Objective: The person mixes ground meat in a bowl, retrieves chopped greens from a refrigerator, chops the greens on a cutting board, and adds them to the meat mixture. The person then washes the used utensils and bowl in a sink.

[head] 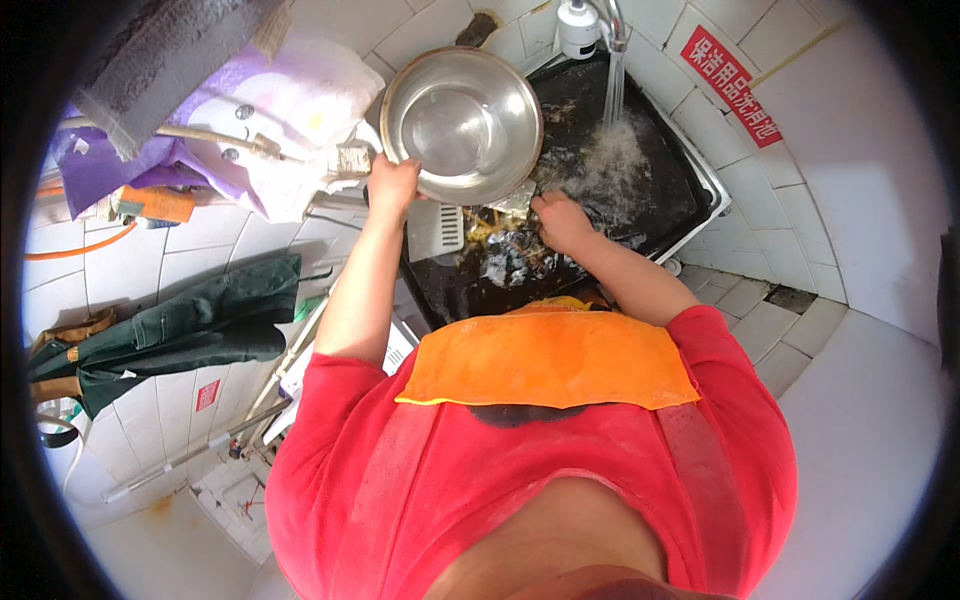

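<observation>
My left hand (394, 184) grips the near left rim of a round stainless steel basin (450, 127), tilted over the sink so its inside faces me. My right hand (561, 221) is low at the basin's near right side, fingers curled beside a shiny crumpled silvery piece (517, 201); whether it holds that piece is unclear. Below both is a dark, dirty sink (660, 187) with a pale rim. Water pours from a metal tap (616, 34) and splashes at the sink's far right. Wet yellowish and silvery debris (506, 255) lies near my right hand.
A white slotted plastic piece (436, 231) sits at the sink's left. A white tap-mounted unit (577, 30) hangs beside the spout. Dark green garments (187, 330) and a purple-and-white plastic bag (300, 112) hang at left. A red sign with writing (731, 86) is on the tiled wall.
</observation>
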`<state>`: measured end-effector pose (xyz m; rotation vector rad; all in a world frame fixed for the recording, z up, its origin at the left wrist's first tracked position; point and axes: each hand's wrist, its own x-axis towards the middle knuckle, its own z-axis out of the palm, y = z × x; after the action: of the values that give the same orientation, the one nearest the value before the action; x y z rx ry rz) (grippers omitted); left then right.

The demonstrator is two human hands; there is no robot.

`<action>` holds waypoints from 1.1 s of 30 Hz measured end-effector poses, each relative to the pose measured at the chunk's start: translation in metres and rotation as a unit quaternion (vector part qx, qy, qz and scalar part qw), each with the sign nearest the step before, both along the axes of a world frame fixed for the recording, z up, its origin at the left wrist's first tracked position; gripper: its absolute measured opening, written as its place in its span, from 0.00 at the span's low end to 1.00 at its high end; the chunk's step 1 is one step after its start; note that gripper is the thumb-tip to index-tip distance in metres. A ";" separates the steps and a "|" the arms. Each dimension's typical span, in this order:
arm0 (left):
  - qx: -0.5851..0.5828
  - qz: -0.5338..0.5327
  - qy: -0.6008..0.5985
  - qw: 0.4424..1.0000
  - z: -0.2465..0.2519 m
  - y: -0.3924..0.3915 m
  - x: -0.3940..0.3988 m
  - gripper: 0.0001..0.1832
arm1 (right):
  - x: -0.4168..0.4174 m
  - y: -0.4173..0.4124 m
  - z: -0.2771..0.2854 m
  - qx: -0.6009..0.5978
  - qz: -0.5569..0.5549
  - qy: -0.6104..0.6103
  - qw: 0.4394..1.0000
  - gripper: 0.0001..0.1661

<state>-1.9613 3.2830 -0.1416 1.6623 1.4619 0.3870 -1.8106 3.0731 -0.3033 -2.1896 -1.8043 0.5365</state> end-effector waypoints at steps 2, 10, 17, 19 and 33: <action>-0.009 0.012 -0.051 0.999 0.002 -0.007 -0.009 0.19 | 0.015 -0.005 0.014 -0.001 0.011 0.003 1.000 0.21; -0.147 0.058 -0.160 0.974 -0.016 -0.025 -0.032 0.24 | 0.163 -0.056 0.070 0.039 -0.123 -0.039 0.991 0.14; -0.075 0.028 -0.129 0.988 -0.021 -0.056 -0.027 0.25 | 0.190 -0.037 0.051 0.013 -0.389 0.608 0.692 0.10; -0.046 0.007 -0.107 0.993 -0.011 -0.064 -0.019 0.27 | 0.196 -0.023 0.032 -0.014 -0.388 0.652 0.651 0.11; 0.001 -0.080 -0.060 0.995 0.010 -0.070 0.014 0.38 | 0.180 -0.070 0.184 -0.209 -0.236 -0.015 0.949 0.11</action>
<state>-1.9475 3.2134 -0.1319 1.7149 1.2311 0.3921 -1.6305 3.0032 -0.1193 -2.7995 -1.1764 0.8284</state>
